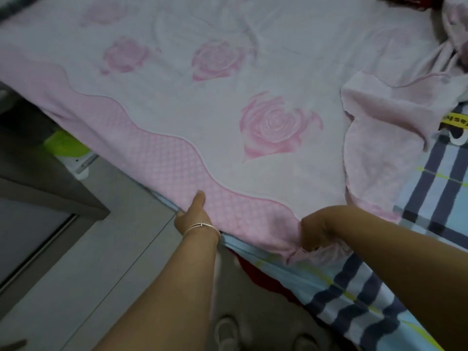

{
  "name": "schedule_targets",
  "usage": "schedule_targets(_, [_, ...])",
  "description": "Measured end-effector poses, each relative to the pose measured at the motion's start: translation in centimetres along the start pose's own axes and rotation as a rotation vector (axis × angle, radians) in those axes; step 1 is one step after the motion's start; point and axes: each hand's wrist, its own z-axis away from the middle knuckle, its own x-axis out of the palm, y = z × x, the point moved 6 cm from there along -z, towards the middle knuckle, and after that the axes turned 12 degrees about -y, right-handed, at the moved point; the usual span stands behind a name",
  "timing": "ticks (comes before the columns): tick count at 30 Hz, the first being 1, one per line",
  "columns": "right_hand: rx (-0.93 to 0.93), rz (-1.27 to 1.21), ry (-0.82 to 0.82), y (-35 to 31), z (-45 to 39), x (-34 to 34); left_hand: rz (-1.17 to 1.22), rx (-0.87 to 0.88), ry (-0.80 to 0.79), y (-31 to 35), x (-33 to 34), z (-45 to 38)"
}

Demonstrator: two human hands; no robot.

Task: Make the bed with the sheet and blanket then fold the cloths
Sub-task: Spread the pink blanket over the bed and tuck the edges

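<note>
A pink blanket with rose prints and a quilted wavy border lies spread over most of the bed. Beneath it, a light blue sheet with dark and white plaid stripes shows on the right side. My left hand grips the blanket's border at the bed's near edge, thumb on top. My right hand is closed on a bunched corner of the same blanket further right. One part of the blanket is folded back on itself at the right.
A dark cabinet stands on the left beside the bed, with a green object behind it. Grey floor lies below, with my shoes near the bed. A red cloth hangs under the bed edge. Crumpled cloths lie top right.
</note>
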Motion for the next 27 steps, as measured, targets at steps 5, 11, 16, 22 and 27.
schedule_targets(5, [-0.066, 0.115, -0.048, -0.3, 0.2, 1.9, -0.024, 0.002, -0.015, -1.1, -3.5, 1.0])
schedule_targets(11, [-0.062, 0.134, -0.020, 0.1, 0.7, 3.5, -0.043, -0.002, 0.001, -2.6, -6.4, 2.1])
schedule_targets(16, [-0.063, 0.192, 0.004, 0.3, 0.4, 5.9, -0.326, -0.025, 0.139, -3.1, -8.3, 3.3])
schedule_targets(22, [-0.142, 0.055, 0.022, 0.8, 0.4, 9.1, -0.995, -0.074, 0.197, -3.5, -9.7, 3.9])
schedule_targets(27, [-0.270, -0.119, 0.051, 1.4, 2.3, 10.0, -1.190, 0.310, -0.092, -5.2, -4.0, 8.8])
